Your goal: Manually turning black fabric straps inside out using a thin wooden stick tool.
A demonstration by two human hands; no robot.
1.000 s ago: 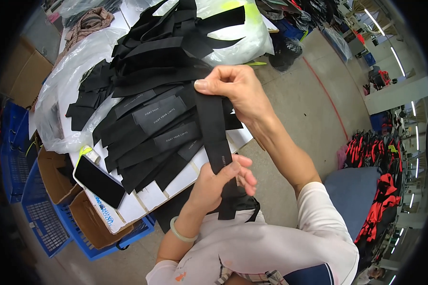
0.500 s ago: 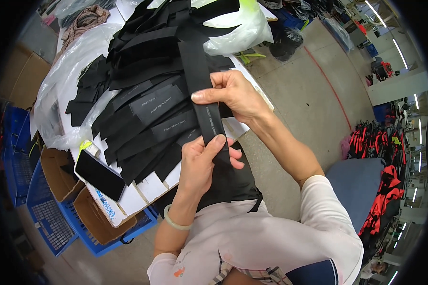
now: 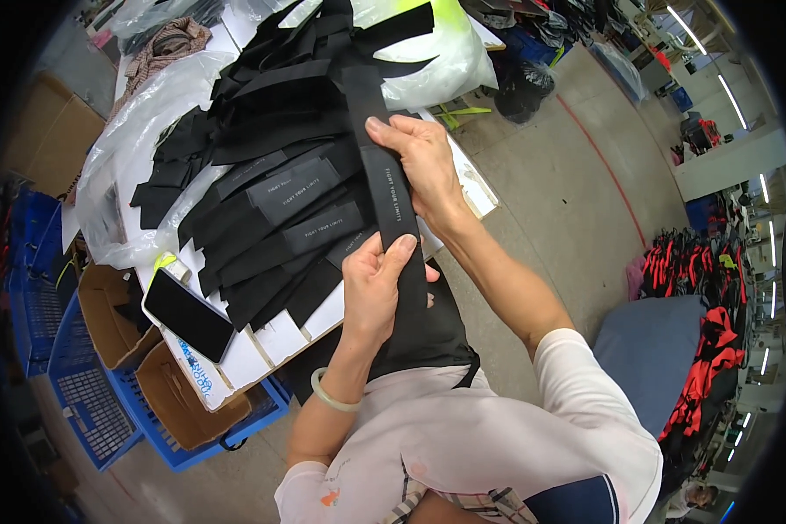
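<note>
A long black fabric strip (image 3: 384, 166) with pale print along its middle is stretched between my two hands. My left hand (image 3: 375, 284) pinches it at the near part, thumb on top. Farther up, my right hand (image 3: 417, 157) grips the strip's right edge, its thumb lying over the face. The strip's far end lies over a heap of similar black strips (image 3: 262, 236) on the white table (image 3: 275, 339). Several of those carry printed patches. The fingers beneath the strip are partly hidden.
A phone (image 3: 190, 316) lies at the table's near left corner. Beside the table stand cardboard boxes (image 3: 170, 384) and blue plastic crates (image 3: 92, 406). Clear plastic sheeting (image 3: 118, 183) covers the left side, and a white plastic bag (image 3: 450, 65) sits at the back.
My right hand has shifted a little up along the strip, which now lies flatter with its print in full view. My left hand has also risen slightly.
</note>
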